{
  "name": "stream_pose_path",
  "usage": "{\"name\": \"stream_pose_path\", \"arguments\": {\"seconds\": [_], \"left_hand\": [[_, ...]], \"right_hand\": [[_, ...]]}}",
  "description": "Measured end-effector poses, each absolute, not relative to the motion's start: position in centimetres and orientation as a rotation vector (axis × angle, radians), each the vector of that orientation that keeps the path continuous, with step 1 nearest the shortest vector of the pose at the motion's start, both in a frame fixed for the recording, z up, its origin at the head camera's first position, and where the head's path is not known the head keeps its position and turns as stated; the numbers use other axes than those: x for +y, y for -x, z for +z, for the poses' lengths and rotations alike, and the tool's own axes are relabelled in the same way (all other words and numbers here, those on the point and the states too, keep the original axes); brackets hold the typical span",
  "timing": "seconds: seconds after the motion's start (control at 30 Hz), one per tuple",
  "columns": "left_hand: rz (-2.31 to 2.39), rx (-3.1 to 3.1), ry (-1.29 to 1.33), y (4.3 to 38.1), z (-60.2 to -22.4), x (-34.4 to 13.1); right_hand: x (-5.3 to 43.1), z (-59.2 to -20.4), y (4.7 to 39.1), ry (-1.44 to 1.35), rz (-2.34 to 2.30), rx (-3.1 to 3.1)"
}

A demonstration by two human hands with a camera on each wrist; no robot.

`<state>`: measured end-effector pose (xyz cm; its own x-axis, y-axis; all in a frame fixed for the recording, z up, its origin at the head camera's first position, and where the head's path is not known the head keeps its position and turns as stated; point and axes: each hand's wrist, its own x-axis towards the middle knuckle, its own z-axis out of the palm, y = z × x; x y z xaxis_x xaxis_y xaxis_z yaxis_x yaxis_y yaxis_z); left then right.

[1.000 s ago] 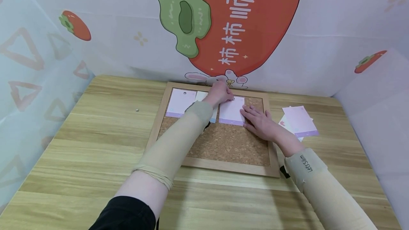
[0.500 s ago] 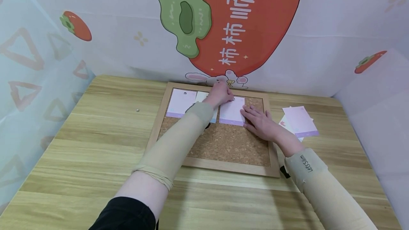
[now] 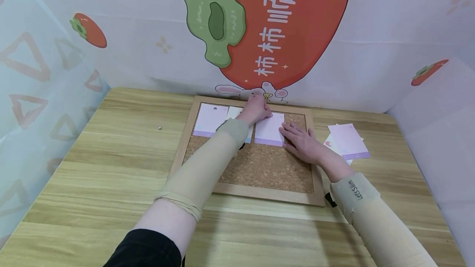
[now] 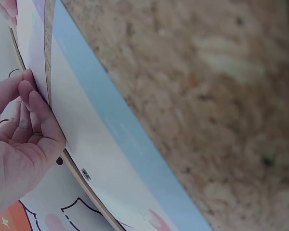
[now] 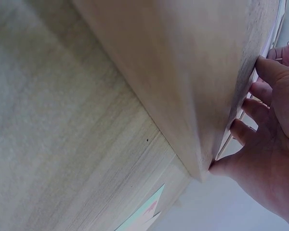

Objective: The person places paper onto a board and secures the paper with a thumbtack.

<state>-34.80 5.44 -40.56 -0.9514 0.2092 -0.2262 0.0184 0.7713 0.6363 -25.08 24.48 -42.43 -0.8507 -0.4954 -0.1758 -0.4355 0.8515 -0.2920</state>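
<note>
A framed cork board (image 3: 271, 166) lies on the wooden table with note cards along its top. At the upper edge of the rightmost pinned-row card (image 3: 269, 133), white with a purple band, my left hand (image 3: 255, 108) pinches a small thumbtack (image 3: 271, 114), mostly covered by the fingertips. In the left wrist view, thumb and forefinger meet at that card's edge. My right hand (image 3: 302, 143) rests with spread fingers on the card's right side and the cork. A blue-banded card (image 4: 101, 110) with a tack (image 4: 85, 174) sits partly behind the left wrist; left of it is another purple-banded card (image 3: 209, 120).
Right of the board lie a few loose cards (image 3: 349, 139), overlapping on the table. A single tack (image 3: 160, 128) sits on the table to the left. A printed backdrop (image 3: 141, 52) rises right behind the board's far edge.
</note>
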Motion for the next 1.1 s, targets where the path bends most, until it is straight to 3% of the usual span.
{"name": "stream_pose_path", "arguments": {"seconds": [1.1], "left_hand": [[0.936,2.7,-0.171,34.74,-40.43,5.65]], "right_hand": [[24.53,-42.36,25.08,0.697,-0.351,2.777]]}}
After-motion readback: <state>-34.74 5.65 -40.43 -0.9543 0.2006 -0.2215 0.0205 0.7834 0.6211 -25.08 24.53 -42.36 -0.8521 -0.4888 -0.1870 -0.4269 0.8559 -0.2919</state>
